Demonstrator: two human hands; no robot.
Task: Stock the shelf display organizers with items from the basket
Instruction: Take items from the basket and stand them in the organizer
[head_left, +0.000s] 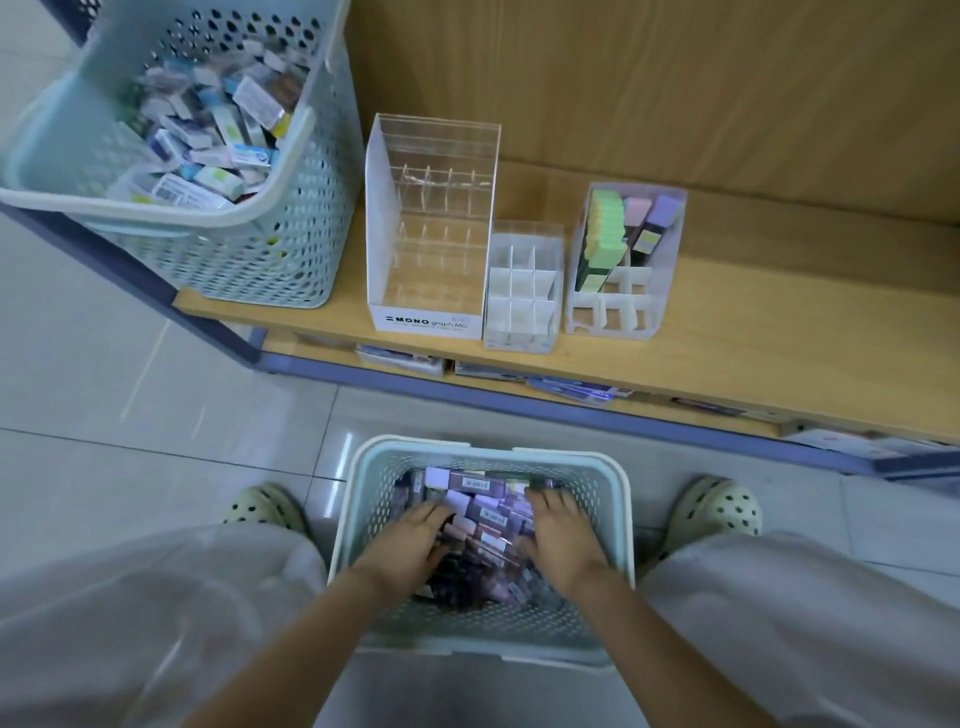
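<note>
A pale blue basket (613, 499) stands on the floor between my feet, full of small purple and pink boxed items (485, 512). Both hands are inside it. My left hand (410, 545) lies palm down on the pile with its fingers spread. My right hand (558, 535) also rests on the pile, fingers reaching forward among the boxes. Whether either hand grips a box is hidden. On the wooden shelf (779, 322) stand three clear organizers: a tall one marked MONO (428, 322), a small gridded one (522, 291), and one (618, 306) partly filled with green and purple items.
A second pale blue basket (291, 244) of mixed small boxes sits at the shelf's left end. Lower shelves hold flat packets (571, 389). The floor is glossy tile. My knees and two perforated clogs flank the floor basket.
</note>
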